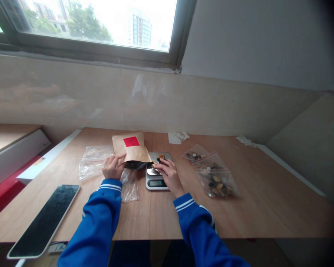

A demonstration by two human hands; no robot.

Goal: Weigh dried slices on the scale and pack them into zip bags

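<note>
My left hand [113,167] is closed on the near left edge of a brown kraft paper bag [131,147] with a red square label. The bag lies tilted, its dark open mouth facing me and the scale. Over the small digital kitchen scale [151,183] is my right hand [168,172], its fingers drawn together at the bag's right corner, among small dried pieces [161,157] on the steel plate. What sits between those fingertips is too small to make out. The scale's display is lit, but its digits are unreadable.
To the right lie two zip bags, a larger clear bag [218,181] of dried slices and a smaller bag [194,152]. Crumpled clear plastic bags [93,163] are at left. A phone [46,220] overhangs the front edge. White paper [174,138] and tissue [183,136] lie behind.
</note>
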